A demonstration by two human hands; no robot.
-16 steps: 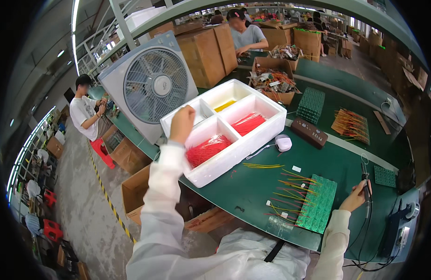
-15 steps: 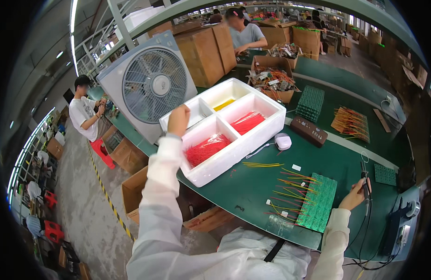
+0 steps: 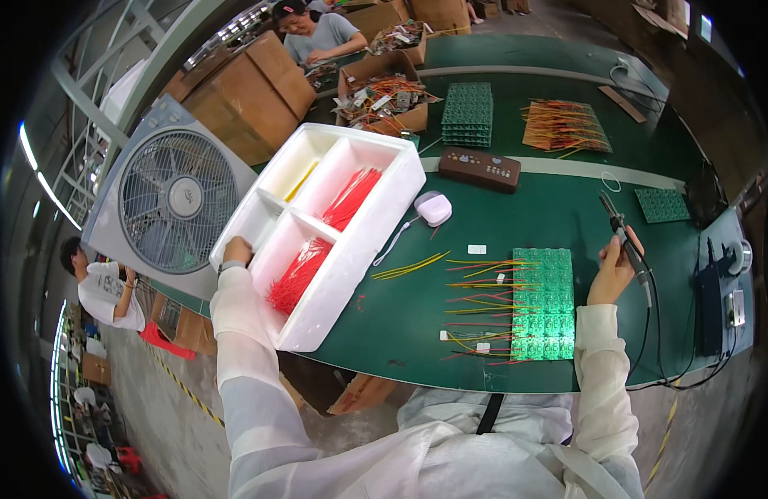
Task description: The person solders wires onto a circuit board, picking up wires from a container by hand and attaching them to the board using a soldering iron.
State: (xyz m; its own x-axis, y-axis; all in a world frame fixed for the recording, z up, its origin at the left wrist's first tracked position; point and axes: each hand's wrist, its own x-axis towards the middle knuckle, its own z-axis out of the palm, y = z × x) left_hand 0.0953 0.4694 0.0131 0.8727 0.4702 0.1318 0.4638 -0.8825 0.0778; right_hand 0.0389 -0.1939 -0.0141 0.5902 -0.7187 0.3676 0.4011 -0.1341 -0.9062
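Observation:
My left hand (image 3: 237,250) is closed at the left wall of a white foam box (image 3: 351,312), by one of its compartments. Whether anything is in those fingers is hidden. Red wires (image 3: 302,273) fill the near compartment, more red wires (image 3: 351,200) lie in another, and a few yellow wires (image 3: 302,181) in the far one. My right hand (image 3: 614,268) grips a soldering iron (image 3: 635,249), its tip pointing up and away. Left of that hand lies a green circuit board panel (image 3: 544,303), with red and yellow wires (image 3: 480,309) sticking out from its left side.
Loose yellow wires (image 3: 411,265) and a small white case (image 3: 434,208) lie beside the box. Beyond are a brown case (image 3: 479,170), stacked green panels (image 3: 467,115) and a wired board (image 3: 565,126). A fan (image 3: 181,200) stands left, a blue soldering station (image 3: 717,299) right. Across the table sits another person.
The view has turned, so everything sits further left and more level. My left hand has come lower, nearer the box's left wall. My right hand still holds the soldering iron.

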